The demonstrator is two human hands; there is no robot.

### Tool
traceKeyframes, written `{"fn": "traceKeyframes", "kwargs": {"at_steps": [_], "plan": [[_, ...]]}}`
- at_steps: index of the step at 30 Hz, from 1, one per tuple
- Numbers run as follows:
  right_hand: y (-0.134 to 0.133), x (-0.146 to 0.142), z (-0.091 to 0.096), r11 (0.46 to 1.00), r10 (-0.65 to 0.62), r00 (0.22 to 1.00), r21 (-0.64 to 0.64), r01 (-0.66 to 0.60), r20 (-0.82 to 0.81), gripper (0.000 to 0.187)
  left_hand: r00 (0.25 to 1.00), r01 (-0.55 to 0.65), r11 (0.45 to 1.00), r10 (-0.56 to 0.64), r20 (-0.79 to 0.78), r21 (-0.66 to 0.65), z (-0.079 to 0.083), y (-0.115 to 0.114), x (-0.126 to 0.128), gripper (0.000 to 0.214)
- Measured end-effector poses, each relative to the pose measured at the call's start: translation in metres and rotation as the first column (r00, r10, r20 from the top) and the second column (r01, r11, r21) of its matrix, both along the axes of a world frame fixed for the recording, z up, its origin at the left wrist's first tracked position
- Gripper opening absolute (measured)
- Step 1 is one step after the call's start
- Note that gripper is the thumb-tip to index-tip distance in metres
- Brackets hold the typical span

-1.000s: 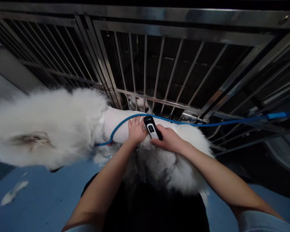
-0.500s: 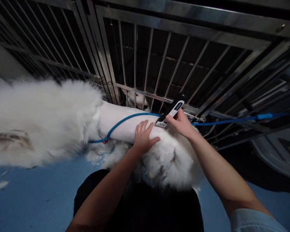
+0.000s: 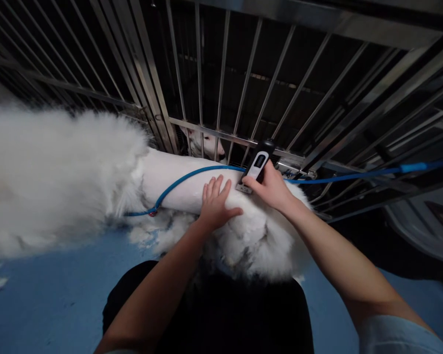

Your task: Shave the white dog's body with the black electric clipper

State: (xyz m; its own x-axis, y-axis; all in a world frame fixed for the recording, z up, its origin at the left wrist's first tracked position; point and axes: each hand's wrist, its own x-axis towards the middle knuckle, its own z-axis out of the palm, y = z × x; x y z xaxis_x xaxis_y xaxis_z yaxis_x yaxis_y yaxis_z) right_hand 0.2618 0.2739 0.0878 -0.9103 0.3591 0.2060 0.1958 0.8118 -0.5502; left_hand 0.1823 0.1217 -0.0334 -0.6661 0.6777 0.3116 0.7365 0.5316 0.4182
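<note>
A fluffy white dog [image 3: 62,167] stands across the view, its middle clipped short and its front and rear still thick with fur. My right hand [image 3: 269,187] is closed around a black and white hair clipper [image 3: 259,164], whose blade end rests on the dog's back near the rump. Just left of the blade, my left hand [image 3: 217,204] lies on the clipped skin with fingers spread. A blue leash [image 3: 184,184] loops around the dog's body, passes behind the clipper and runs off to the right.
Metal cage doors [image 3: 247,73] rise directly behind the dog. A second white animal [image 3: 206,142] looks out between the bars. Cut fur [image 3: 170,233] lies on the blue floor [image 3: 59,295] below the dog. A pale rounded object [image 3: 424,226] stands at the right.
The clipper has tilted more upright and shifted slightly left on the dog's back. The dog's head end has turned, and the whole view has shifted a little.
</note>
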Motion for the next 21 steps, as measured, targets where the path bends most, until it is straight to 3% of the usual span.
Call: {"fn": "traceKeyframes", "kwargs": {"at_steps": [5,11,17,21], "plan": [[-0.005,0.004,-0.006,1.000,0.015,0.998,-0.016,-0.014,0.062,0.040,1.000,0.017,1.000,-0.017,-0.010,0.002,-0.003,0.000,-0.001,0.111],[-0.003,0.002,-0.010,0.999,-0.039,0.998,-0.004,0.039,-0.051,0.041,1.000,0.018,1.000,-0.018,-0.019,0.012,-0.002,0.001,0.000,0.111],[-0.008,0.007,-0.011,0.997,0.073,0.996,-0.013,-0.072,0.043,0.042,0.999,0.024,0.999,-0.023,-0.040,0.030,-0.004,-0.001,-0.003,0.111],[-0.006,0.002,-0.012,1.000,-0.022,0.998,-0.018,0.021,-0.059,0.043,0.998,0.016,0.999,-0.015,-0.053,0.034,-0.005,-0.002,-0.004,0.111]]}}
